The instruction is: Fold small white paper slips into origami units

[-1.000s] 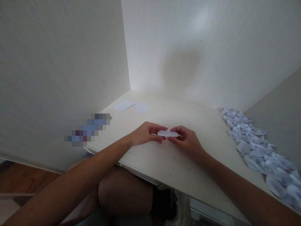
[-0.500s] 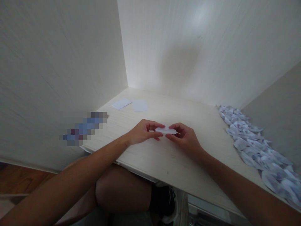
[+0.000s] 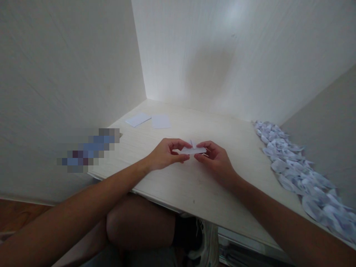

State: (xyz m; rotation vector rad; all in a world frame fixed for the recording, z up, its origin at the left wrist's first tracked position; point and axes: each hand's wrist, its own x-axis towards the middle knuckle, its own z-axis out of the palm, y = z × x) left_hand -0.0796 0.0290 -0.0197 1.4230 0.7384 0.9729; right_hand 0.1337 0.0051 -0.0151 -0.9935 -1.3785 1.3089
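Observation:
A small folded piece of white paper (image 3: 192, 151) is held just above the table, level between my two hands. My left hand (image 3: 171, 152) pinches its left end, thumb below and fingers above. At the other end, my right hand (image 3: 213, 154) grips it the same way, fingertips close to those of the left. A thin pointed flap stands up from the paper's middle, between the fingertips. The finer folds are too small to make out.
A stack of white paper (image 3: 138, 119) and a square white sheet (image 3: 161, 121) lie at the back left. Many folded white paper pieces (image 3: 292, 159) are heaped along the right side. A blurred-out item (image 3: 91, 148) is at the left edge. Walls enclose the table (image 3: 167, 193).
A pointed flap now sticks up from the middle of the paper, where it looked flatter before. Both hands keep their hold; the whole view has shifted slightly.

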